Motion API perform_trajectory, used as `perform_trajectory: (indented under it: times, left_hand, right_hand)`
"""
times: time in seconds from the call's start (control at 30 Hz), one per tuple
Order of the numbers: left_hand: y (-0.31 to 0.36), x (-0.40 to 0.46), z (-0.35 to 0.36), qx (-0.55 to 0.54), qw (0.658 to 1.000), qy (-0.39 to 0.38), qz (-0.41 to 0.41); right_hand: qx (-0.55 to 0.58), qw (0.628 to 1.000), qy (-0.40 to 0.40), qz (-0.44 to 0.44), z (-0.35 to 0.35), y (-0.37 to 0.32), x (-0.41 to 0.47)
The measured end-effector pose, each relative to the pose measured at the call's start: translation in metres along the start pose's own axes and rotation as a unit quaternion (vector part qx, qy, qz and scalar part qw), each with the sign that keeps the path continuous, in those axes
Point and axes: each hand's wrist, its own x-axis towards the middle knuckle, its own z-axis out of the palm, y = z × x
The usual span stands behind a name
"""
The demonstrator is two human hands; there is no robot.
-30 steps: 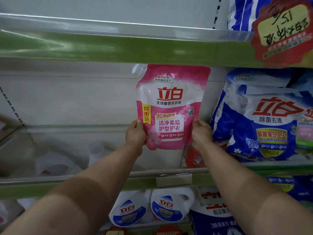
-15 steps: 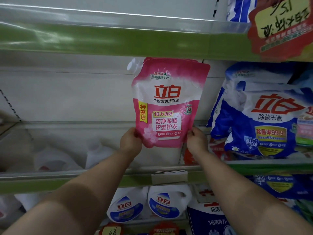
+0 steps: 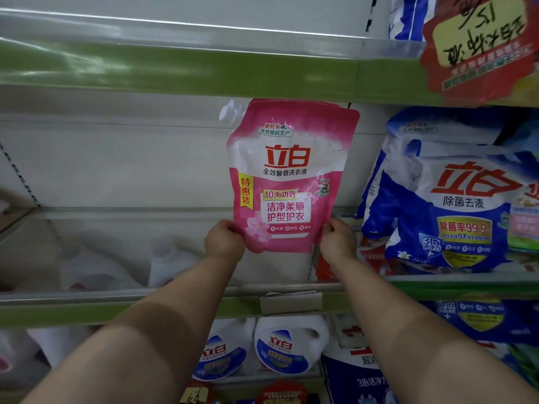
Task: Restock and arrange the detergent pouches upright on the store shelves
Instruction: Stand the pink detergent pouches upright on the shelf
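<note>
Shelf unit: a store rack with green front rails; the middle shelf (image 3: 87,298) runs across the view with a clear guard strip along its edge, and the upper shelf (image 3: 180,68) crosses above it.
Middle shelf, left part: bare white board back to the rear panel; the clear strip shows blurred shapes of white jugs.
Blue bags (image 3: 455,199): large blue and white detergent bags stacked on the right part of the middle shelf, leaning, just beside the pink pouch.
Pink pouch (image 3: 288,176): a pink and white detergent pouch held upright in front of the middle shelf opening, label facing out, white spout cap at its top left corner; its top edge reaches the underside of the upper shelf. A second pink edge shows just behind its top, so there may be more than one pouch; I cannot tell.
White jugs (image 3: 288,345): two round white jugs with blue labels on the shelf below, under the pouch.
Red sign (image 3: 478,45): a red and yellow handwritten price tag hanging on the upper rail at top right.
Left hand (image 3: 224,243): closed on the pouch's lower left corner.
Right hand (image 3: 338,240): closed on the pouch's lower right corner.
Label holder (image 3: 291,301): a small pale tag clipped on the middle rail below the pouch.
</note>
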Motion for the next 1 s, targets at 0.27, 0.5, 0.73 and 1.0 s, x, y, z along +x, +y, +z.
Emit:
perform_trajectory:
  times: [0.27,0.5,0.73,1.0]
  left_hand:
    - [0.003,-0.008,0.003,-0.046,0.999,-0.022,0.008]
    - [0.002,-0.02,-0.001,-0.067,0.997,-0.034,0.021]
    - [0.003,-0.028,-0.005,-0.067,0.997,-0.039,0.025]
    - [0.0,-0.032,-0.017,-0.069,0.997,-0.038,-0.019]
  right_hand:
    - [-0.009,1.0,-0.015,0.004,-0.001,-0.007,-0.009]
    - [-0.022,1.0,-0.021,-0.004,0.001,-0.008,-0.017]
    - [-0.004,0.996,0.084,-0.007,0.003,-0.008,-0.028]
    - [-0.038,0.992,0.021,-0.117,0.028,-0.031,-0.054]
